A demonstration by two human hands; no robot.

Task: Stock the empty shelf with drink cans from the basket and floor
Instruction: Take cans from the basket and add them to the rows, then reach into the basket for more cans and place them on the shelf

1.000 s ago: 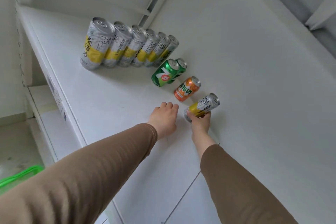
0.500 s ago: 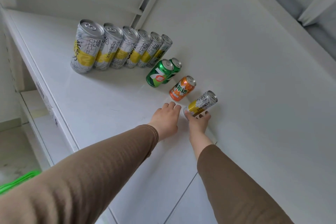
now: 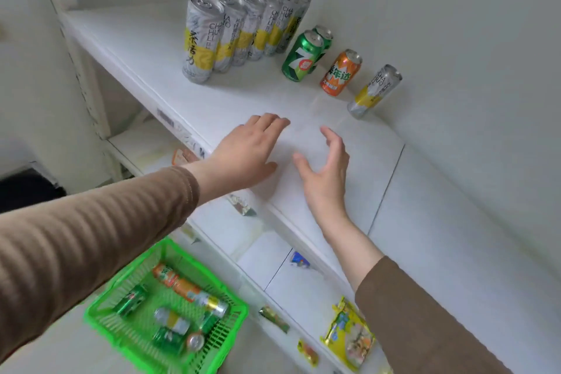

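We see the second short green drink can (image 3: 324,35) mostly hidden behind the front green one (image 3: 301,57). The row of tall silver-and-yellow cans (image 3: 261,26) overlaps, each covering the next. Cans in the green plastic mesh basket (image 3: 127,270) are blurred, labels unreadable. Both brown ribbed sleeves (image 3: 91,237) run off the frame's edge.

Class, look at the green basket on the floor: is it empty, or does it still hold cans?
Not empty. The green basket holds several cans lying on their sides, green, orange and silver-yellow ones.
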